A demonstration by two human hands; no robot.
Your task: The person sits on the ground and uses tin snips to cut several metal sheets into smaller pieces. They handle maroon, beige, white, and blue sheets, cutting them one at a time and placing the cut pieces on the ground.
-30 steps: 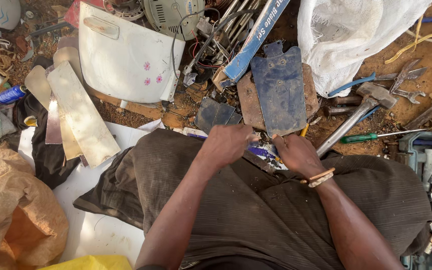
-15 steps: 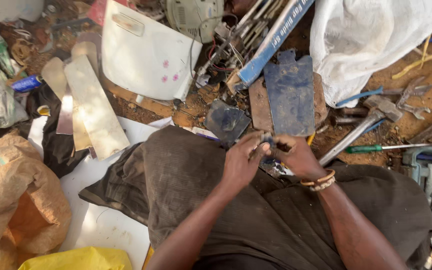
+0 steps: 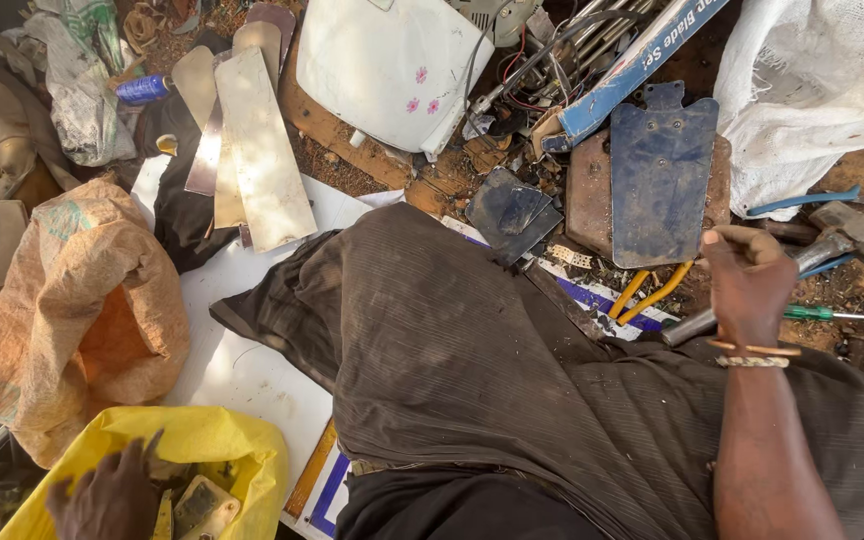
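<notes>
Fingers of the right hand (image 3: 749, 283) curl shut around something small I cannot make out — hovering just beside the hammer (image 3: 812, 255) and dark metal plate (image 3: 660, 172). Left hand (image 3: 107, 495) reaches spread-open into the yellow bag (image 3: 217, 445) at lower left, touching flat metal pieces (image 3: 200, 505) inside.
</notes>
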